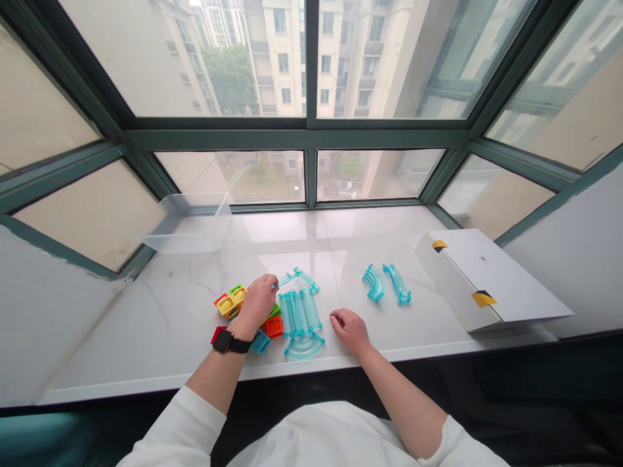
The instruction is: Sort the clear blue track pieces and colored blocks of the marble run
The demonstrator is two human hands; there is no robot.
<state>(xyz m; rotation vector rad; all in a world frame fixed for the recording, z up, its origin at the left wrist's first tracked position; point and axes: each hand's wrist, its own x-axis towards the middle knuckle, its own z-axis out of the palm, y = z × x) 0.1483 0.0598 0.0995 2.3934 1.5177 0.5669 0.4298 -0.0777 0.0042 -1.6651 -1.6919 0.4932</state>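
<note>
My left hand [261, 299], with a black watch on its wrist, reaches over a pile of colourful plastic blocks [274, 326]. Its fingers are closed at the left end of a clear blue toy track piece [306, 279]. Just below that piece, several straight clear blue track pieces [300, 311] lie side by side, with a curved track piece [304, 347] in front of them. My right hand [351, 331] rests on the white sill to their right, fingers curled and no object visible in them. Part of the block pile is hidden under my left hand and wrist.
Two more clear blue track pieces, one curved [374, 283] and one wavy [398, 284], lie to the right. A clear plastic bin [195, 240] stands at the back left. A white box [487, 275] with yellow-black tabs sits at the right, before the windows.
</note>
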